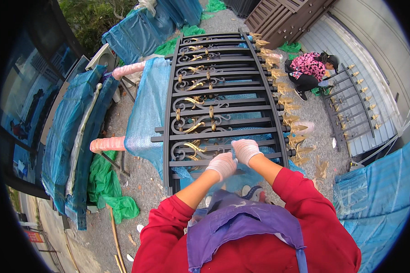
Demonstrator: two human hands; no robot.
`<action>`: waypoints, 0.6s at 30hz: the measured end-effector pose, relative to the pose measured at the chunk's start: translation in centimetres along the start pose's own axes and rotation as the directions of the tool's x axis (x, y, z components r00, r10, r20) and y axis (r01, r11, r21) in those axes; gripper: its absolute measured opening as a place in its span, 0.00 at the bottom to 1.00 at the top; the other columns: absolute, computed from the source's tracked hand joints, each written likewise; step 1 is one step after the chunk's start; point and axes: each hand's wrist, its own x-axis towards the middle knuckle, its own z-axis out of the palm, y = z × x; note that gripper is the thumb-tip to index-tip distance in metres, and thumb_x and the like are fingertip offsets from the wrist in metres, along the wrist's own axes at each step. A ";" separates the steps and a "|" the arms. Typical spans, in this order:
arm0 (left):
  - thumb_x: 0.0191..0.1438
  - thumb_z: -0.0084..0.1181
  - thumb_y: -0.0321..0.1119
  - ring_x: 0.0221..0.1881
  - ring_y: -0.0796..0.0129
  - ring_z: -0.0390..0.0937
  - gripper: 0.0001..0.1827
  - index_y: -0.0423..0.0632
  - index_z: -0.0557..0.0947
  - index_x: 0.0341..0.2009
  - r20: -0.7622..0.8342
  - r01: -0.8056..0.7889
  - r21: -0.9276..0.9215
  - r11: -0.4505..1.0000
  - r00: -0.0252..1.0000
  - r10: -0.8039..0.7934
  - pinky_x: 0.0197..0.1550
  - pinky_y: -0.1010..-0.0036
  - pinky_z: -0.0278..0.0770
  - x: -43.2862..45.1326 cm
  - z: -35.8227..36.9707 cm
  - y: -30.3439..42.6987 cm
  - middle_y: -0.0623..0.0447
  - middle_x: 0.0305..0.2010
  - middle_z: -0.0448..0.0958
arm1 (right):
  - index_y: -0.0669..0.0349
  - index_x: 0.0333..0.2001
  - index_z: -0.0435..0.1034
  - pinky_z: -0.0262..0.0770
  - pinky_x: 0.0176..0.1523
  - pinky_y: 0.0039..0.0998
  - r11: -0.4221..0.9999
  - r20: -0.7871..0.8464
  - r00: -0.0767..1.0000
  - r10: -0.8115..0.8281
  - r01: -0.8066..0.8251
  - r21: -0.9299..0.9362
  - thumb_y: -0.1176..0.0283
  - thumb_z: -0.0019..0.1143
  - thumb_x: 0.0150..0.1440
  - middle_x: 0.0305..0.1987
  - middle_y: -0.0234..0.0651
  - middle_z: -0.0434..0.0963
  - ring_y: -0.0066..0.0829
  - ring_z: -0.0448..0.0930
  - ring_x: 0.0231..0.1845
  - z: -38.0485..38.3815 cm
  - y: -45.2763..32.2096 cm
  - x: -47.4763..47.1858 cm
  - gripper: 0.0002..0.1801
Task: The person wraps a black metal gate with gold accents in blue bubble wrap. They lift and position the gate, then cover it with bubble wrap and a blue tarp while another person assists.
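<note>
Black metal fence panels point(222, 90) with gold scrolls and gold spear-shaped finials point(288, 102) lie stacked before me. Blue bubble wrap point(145, 109) lies under and between them. My left hand point(222, 165), in a whitish glove, is curled above the near end of the stack. Close beside it on the right is my right hand point(246, 150), gloved the same way, with its fingers bent. Something thin and clear, perhaps film, seems to be between the hands, but it is too blurred to tell what either holds.
Pink-wrapped supports point(107, 144) carry the stack. Blue-wrapped bundles point(71, 136) and green plastic sheeting point(112, 187) are at the left. At the right, a person point(305, 70) crouches by another fence panel point(350, 102). Brown slatted metal panels point(283, 17) stand at the back; wooden strips point(114, 235) lie lower left.
</note>
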 end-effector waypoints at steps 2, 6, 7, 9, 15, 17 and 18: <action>0.62 0.44 0.42 0.42 0.41 0.76 0.17 0.41 0.77 0.38 -0.107 0.001 -0.074 0.997 0.994 -0.009 0.47 0.57 0.73 1.6 1.8 -0.8 0.35 0.37 0.78 | 0.61 0.41 0.71 0.80 0.43 0.41 0.994 -0.086 0.992 0.088 -0.081 0.078 0.74 0.57 0.51 0.40 0.49 0.81 0.47 0.82 0.43 0.1 0.4 1.8 0.12; 0.63 0.40 0.38 0.41 0.43 0.76 0.15 0.42 0.77 0.38 -0.233 0.001 -0.233 0.972 0.971 -0.057 0.45 0.56 0.73 2.4 1.1 0.3 0.37 0.36 0.77 | 0.62 0.43 0.72 0.80 0.46 0.43 0.952 -0.141 0.966 0.218 -0.178 0.248 0.75 0.54 0.53 0.41 0.51 0.81 0.49 0.82 0.46 -0.8 1.5 4.5 0.12; 0.63 0.40 0.37 0.41 0.43 0.76 0.14 0.42 0.77 0.38 -0.258 0.024 -0.306 0.952 0.960 -0.107 0.45 0.57 0.73 2.0 0.1 0.8 0.37 0.36 0.77 | 0.62 0.44 0.71 0.79 0.46 0.44 0.936 -0.107 0.963 0.247 -0.208 0.285 0.77 0.53 0.54 0.43 0.52 0.80 0.51 0.81 0.48 -1.7 1.5 4.9 0.12; 0.63 0.42 0.40 0.41 0.45 0.76 0.15 0.43 0.77 0.38 -0.186 -0.005 -0.383 0.924 0.980 -0.072 0.44 0.59 0.73 0.7 -0.6 1.9 0.36 0.36 0.78 | 0.61 0.46 0.72 0.79 0.48 0.44 0.913 -0.085 0.948 0.308 -0.269 0.305 0.77 0.51 0.55 0.47 0.53 0.79 0.51 0.80 0.50 -1.6 2.2 5.7 0.13; 0.61 0.50 0.41 0.33 0.56 0.75 0.14 0.43 0.78 0.39 -0.214 -0.226 -0.529 0.818 0.968 0.129 0.39 0.67 0.73 -4.8 -3.5 5.6 0.44 0.31 0.78 | 0.63 0.46 0.73 0.73 0.56 0.37 0.621 -0.172 0.698 0.695 -0.462 0.633 0.60 0.50 0.59 0.50 0.50 0.78 0.48 0.78 0.53 3.8 19.5 7.0 0.19; 0.60 0.53 0.42 0.28 0.71 0.70 0.13 0.45 0.79 0.41 -0.187 -0.190 -0.672 0.716 0.979 0.084 0.34 0.74 0.70 -2.5 -2.9 5.0 0.54 0.28 0.76 | 0.67 0.47 0.70 0.73 0.55 0.40 0.633 -0.390 0.571 0.723 -0.320 0.705 0.57 0.52 0.59 0.45 0.50 0.79 0.45 0.79 0.50 8.3 29.3 6.5 0.23; 0.58 0.58 0.42 0.34 0.66 0.77 0.15 0.44 0.78 0.42 -0.081 0.019 -0.844 0.536 0.983 -0.162 0.38 0.70 0.75 -3.4 -4.5 2.2 0.49 0.34 0.79 | 0.66 0.48 0.70 0.74 0.55 0.40 0.509 -0.335 0.700 0.631 -0.046 0.860 0.57 0.53 0.59 0.46 0.48 0.79 0.44 0.79 0.51 5.3 23.9 6.2 0.23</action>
